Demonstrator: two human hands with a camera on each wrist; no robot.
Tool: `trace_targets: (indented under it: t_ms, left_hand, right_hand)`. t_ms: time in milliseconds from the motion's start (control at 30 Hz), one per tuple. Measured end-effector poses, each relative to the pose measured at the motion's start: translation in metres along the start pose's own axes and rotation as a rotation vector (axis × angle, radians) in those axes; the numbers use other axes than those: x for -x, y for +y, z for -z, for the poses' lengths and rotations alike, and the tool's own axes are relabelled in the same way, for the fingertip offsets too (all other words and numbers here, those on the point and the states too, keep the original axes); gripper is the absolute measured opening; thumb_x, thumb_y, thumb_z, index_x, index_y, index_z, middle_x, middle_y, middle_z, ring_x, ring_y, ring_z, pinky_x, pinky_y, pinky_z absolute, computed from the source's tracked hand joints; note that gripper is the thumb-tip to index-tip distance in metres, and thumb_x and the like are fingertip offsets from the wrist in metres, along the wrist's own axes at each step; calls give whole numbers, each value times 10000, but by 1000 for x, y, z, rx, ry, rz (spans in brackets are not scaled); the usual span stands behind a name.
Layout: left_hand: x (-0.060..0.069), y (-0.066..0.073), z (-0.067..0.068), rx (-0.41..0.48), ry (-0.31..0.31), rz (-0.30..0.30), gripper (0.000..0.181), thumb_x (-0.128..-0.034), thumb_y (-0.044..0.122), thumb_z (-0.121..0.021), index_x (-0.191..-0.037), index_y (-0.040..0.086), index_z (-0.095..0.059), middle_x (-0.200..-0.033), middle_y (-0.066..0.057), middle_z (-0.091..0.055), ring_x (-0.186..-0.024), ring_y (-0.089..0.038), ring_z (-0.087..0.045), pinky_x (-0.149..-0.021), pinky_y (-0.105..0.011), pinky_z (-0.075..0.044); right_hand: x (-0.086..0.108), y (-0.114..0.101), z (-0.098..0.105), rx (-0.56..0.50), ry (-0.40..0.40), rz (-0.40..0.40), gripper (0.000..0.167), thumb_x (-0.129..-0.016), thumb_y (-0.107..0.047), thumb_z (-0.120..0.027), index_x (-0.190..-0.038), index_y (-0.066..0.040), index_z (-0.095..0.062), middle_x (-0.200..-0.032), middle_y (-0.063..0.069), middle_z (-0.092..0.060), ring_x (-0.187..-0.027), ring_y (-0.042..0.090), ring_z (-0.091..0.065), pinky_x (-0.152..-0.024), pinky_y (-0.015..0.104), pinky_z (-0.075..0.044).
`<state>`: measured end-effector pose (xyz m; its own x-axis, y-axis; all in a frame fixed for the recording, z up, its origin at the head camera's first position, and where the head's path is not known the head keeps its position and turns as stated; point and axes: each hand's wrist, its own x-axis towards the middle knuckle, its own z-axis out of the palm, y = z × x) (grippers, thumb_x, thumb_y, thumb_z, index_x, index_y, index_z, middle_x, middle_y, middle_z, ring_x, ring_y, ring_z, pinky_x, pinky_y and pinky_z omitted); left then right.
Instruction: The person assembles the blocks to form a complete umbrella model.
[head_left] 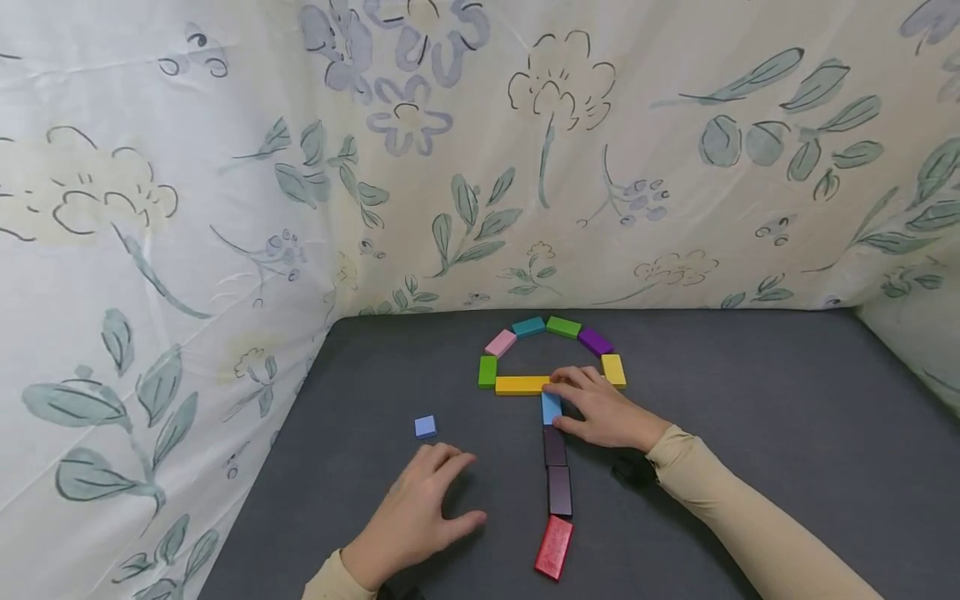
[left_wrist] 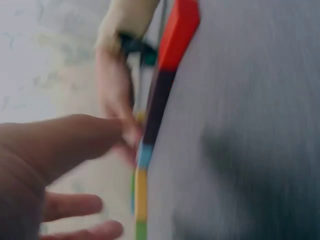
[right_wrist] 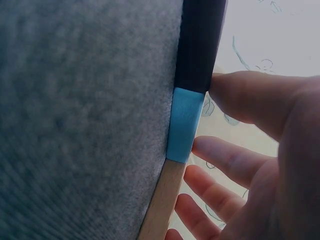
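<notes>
My right hand (head_left: pixel 603 412) is over the light blue block (head_left: pixel 551 408). Its thumb (right_wrist: pixel 235 92) touches near the joint between that block and a dark purple block (right_wrist: pixel 200 45), and its index fingertip is at the block's far end, by the long orange-yellow block (head_left: pixel 521 386). The other fingers are spread, as the right wrist view shows. My left hand (head_left: pixel 420 508) hovers above the table with thumb and fingers apart, holding nothing. Beyond its fingertips lies a small blue square block (head_left: pixel 425 427). A red block (head_left: pixel 554 547) lies tilted at the near end of the row.
An arch of pink (head_left: pixel 500 342), teal (head_left: pixel 528 327), green (head_left: pixel 564 327), purple (head_left: pixel 596 341) and yellow (head_left: pixel 613 371) blocks stands beyond the orange-yellow one. A second green block (head_left: pixel 487 372) is at its left end. Floral fabric (head_left: pixel 480 183) hangs behind the dark grey table (head_left: pixel 750 400).
</notes>
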<state>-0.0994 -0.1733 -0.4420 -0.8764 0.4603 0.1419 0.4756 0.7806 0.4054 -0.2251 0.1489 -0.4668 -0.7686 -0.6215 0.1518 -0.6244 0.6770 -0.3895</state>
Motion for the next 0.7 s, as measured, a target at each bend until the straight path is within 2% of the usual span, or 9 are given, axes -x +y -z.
trace_targets:
  t_ms: [133,233,400,700]
  left_hand:
    - [16,-22,6,-64,36,115,672,-810,429,-894,-1364,132,-655,-1276,2,-609,-1133,-170,-528,-931,-458,-513]
    - [26,-32,7,-79,27,161,691,-800,415,-904,-1365,110,-649,-1293,-23,-610,-1140,-182,-524,-931,-452,-519]
    - [32,-35,3,-72,-6,166,647,-809,330,-909,-1341,75,-643,-1262,-39,-616,-1095,-159,-524,-898,-400,-539]
    - [31,-30,-4,-27,-33,142,622,-812,283,-905,-1322,50,-634,-1268,-63,-608,-1088,-184,-537,-890,-393,-544]
  right_hand:
    - [0,-1,-2,9,17,14,499,-990,-251,-723,-1431,-45,-613,-1465,158,-511,-1286,354,-452,-1047,575,-449]
    - [1,0,-3,24,26,20,499,-989,-249,-725,-1430,-42,-614,-1460,160,-514,-1279,356,-454,-1039,578,-449]
    - [2,1,-3,33,29,13,502,-986,-243,-726,-1433,-43,-612,-1461,159,-512,-1279,354,-451,-1044,573,-446]
    - [1,0,-6,27,22,24,501,-992,-245,-719,-1435,-38,-608,-1458,162,-510,-1280,354,-451,-1052,580,-444]
